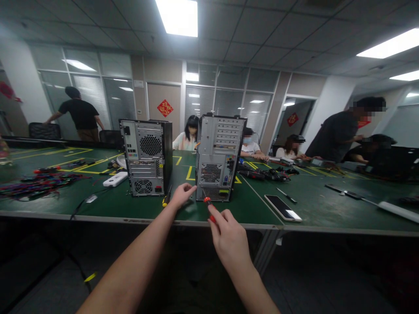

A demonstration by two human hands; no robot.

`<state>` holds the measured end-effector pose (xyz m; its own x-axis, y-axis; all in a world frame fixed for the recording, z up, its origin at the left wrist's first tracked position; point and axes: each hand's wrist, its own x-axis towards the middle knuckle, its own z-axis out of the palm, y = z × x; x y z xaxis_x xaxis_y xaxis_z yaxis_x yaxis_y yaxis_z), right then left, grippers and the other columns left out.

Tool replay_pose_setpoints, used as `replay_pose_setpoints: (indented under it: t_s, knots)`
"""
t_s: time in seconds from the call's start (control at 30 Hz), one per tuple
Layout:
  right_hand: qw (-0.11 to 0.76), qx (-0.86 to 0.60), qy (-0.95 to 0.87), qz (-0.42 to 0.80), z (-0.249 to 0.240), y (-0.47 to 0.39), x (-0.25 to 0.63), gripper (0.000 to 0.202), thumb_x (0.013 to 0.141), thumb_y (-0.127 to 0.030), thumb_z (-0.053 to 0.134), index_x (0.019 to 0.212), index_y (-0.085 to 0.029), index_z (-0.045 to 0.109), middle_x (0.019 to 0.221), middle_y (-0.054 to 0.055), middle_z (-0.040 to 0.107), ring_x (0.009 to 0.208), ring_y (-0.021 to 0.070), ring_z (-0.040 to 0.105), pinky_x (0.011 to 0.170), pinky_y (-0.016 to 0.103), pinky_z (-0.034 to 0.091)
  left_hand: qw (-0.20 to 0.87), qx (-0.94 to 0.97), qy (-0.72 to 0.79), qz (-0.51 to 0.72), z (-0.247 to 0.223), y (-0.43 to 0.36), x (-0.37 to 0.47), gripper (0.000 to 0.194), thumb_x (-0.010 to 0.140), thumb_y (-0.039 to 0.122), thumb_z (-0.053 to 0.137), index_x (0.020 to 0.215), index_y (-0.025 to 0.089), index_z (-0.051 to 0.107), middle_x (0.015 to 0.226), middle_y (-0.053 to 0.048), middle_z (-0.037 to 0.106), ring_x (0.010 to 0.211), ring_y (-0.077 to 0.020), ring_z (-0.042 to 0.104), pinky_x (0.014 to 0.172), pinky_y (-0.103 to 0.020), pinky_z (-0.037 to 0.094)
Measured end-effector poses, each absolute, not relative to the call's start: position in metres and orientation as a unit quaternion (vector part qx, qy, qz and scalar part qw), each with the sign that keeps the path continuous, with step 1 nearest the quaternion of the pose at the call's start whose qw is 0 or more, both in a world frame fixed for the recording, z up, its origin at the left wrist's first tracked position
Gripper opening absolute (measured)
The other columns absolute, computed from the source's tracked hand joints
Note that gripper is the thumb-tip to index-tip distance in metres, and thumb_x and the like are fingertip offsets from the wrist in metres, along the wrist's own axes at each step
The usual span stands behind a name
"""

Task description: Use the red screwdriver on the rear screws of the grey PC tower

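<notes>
My right hand [229,233] is closed around a screwdriver with a red and black handle [207,201]. Its thin shaft points up to the lower back panel of a grey computer tower [214,150], which stands upright. Beside that panel's lower left edge is my left hand [183,195], its fingers drawn together and the tips at the edge; whatever lies between them is too small to make out. A second computer tower [145,159] stands upright to the left, its back facing me. Between the towers, near my left hand, rests a yellow and black screwdriver [166,198].
On the green table [252,213] lie a phone [282,208], a thin dark tool [286,195], a white power strip [115,179] and bundled coloured cables [39,185]. Black cables [266,174] lie behind the right tower. Several people sit or stand beyond the table.
</notes>
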<state>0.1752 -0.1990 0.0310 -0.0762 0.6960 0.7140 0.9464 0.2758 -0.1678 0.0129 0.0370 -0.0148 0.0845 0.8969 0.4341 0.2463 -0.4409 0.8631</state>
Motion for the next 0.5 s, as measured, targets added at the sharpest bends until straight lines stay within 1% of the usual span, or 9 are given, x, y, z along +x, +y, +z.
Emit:
replay_pose_setpoints:
  t_s: [0.07, 0.1, 0.2, 0.27, 0.33, 0.4, 0.5]
  knots:
    - [0.344, -0.574, -0.722, -0.178, 0.0324, -0.2008, 0.1743, 0.035, 0.1, -0.021, 0.054, 0.132, -0.026, 0.069, 0.092, 0.005, 0.068, 0.074, 0.0173, 0.067, 0.064, 0.025, 0.047, 0.312, 0.667, 0.425, 0.527, -0.0159, 0.0387, 0.0133, 0.05, 0.075, 0.068, 0.069, 0.073, 0.019, 0.064, 0.068, 0.0, 0.062, 0.067, -0.0164, 0.054, 0.066, -0.028, 0.04]
    - [0.349, -0.573, -0.721, -0.172, 0.0322, -0.2006, 0.1738, 0.035, 0.1, -0.021, 0.055, 0.132, -0.024, 0.068, 0.093, 0.005, 0.069, 0.074, 0.0171, 0.068, 0.065, 0.025, 0.047, 0.312, 0.666, 0.424, 0.529, -0.0164, 0.0395, 0.0134, 0.05, 0.075, 0.068, 0.069, 0.073, 0.018, 0.064, 0.067, 0.0, 0.061, 0.066, -0.0162, 0.054, 0.065, -0.028, 0.04]
    - [0.394, -0.583, -0.698, -0.137, 0.0282, -0.1963, 0.1726, 0.03, 0.102, -0.032, 0.056, 0.125, -0.016, 0.068, 0.087, 0.006, 0.073, 0.067, 0.0169, 0.068, 0.062, 0.025, 0.048, 0.315, 0.664, 0.426, 0.528, -0.0172, 0.0405, 0.0132, 0.05, 0.074, 0.068, 0.069, 0.074, 0.018, 0.064, 0.068, 0.0, 0.061, 0.066, -0.0158, 0.053, 0.065, -0.028, 0.039]
    - [0.419, -0.595, -0.676, -0.116, 0.0252, -0.1927, 0.1728, 0.032, 0.103, -0.041, 0.055, 0.118, -0.015, 0.067, 0.08, 0.005, 0.073, 0.061, 0.0169, 0.068, 0.059, 0.025, 0.047, 0.317, 0.663, 0.43, 0.524, -0.017, 0.0401, 0.0127, 0.05, 0.074, 0.069, 0.069, 0.075, 0.018, 0.065, 0.068, 0.0, 0.062, 0.066, -0.016, 0.053, 0.065, -0.028, 0.039]
    - [0.424, -0.597, -0.671, -0.117, 0.0239, -0.1911, 0.1736, 0.034, 0.104, -0.043, 0.054, 0.12, -0.015, 0.067, 0.08, 0.005, 0.073, 0.062, 0.0172, 0.068, 0.058, 0.025, 0.046, 0.318, 0.664, 0.432, 0.521, -0.0164, 0.0393, 0.0124, 0.05, 0.074, 0.069, 0.069, 0.075, 0.019, 0.065, 0.068, 0.0, 0.062, 0.066, -0.0163, 0.054, 0.065, -0.028, 0.039]
    - [0.405, -0.587, -0.687, -0.139, 0.0246, -0.1924, 0.1746, 0.033, 0.104, -0.037, 0.054, 0.127, -0.016, 0.066, 0.086, 0.006, 0.073, 0.067, 0.0175, 0.069, 0.06, 0.025, 0.047, 0.317, 0.664, 0.43, 0.523, -0.0157, 0.0385, 0.0124, 0.05, 0.074, 0.068, 0.069, 0.074, 0.019, 0.064, 0.067, 0.0, 0.061, 0.066, -0.0162, 0.054, 0.064, -0.028, 0.039]
    - [0.355, -0.575, -0.717, -0.172, 0.0275, -0.1972, 0.1752, 0.033, 0.101, -0.023, 0.054, 0.132, -0.023, 0.067, 0.093, 0.005, 0.068, 0.073, 0.0173, 0.067, 0.063, 0.025, 0.046, 0.316, 0.665, 0.427, 0.525, -0.0155, 0.0379, 0.013, 0.05, 0.075, 0.068, 0.068, 0.074, 0.019, 0.064, 0.066, 0.001, 0.06, 0.065, -0.0157, 0.053, 0.063, -0.028, 0.039]
